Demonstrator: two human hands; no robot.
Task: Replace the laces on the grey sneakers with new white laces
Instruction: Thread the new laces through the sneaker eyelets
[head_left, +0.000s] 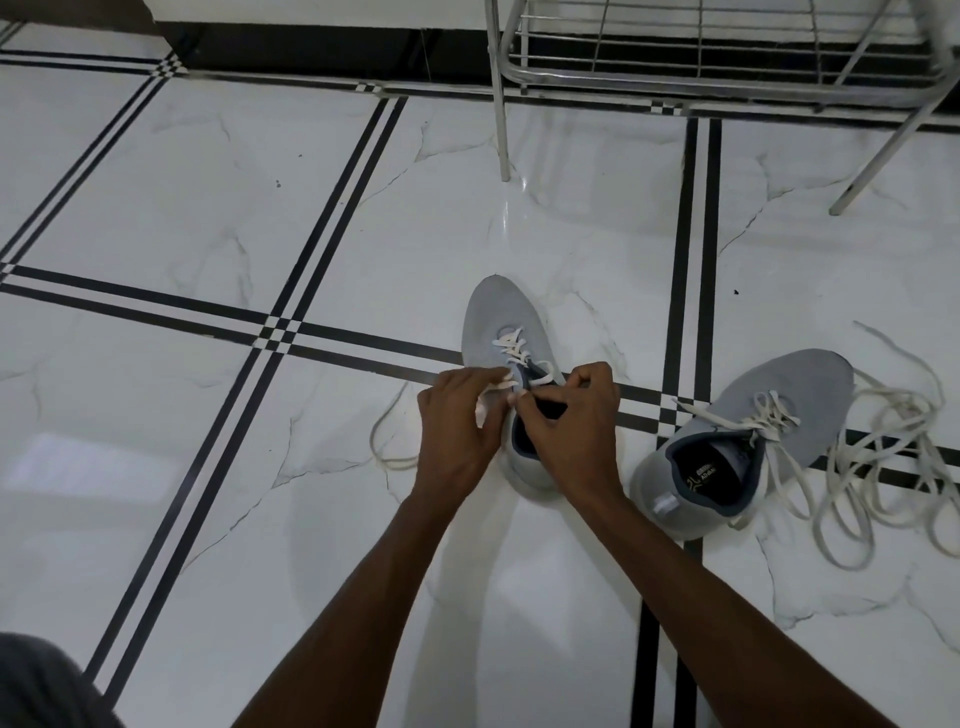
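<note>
I see the left hand pinching a white lace over the near shoe, and the right hand pinching at the same spot (its fingertips hide what they hold). The other shoe sits to the right, laced, with loose laces beside it on the floor.

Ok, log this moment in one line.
left hand: pinches lace | right hand: at eyelets | sneaker: half-laced | second sneaker: laced
</note>
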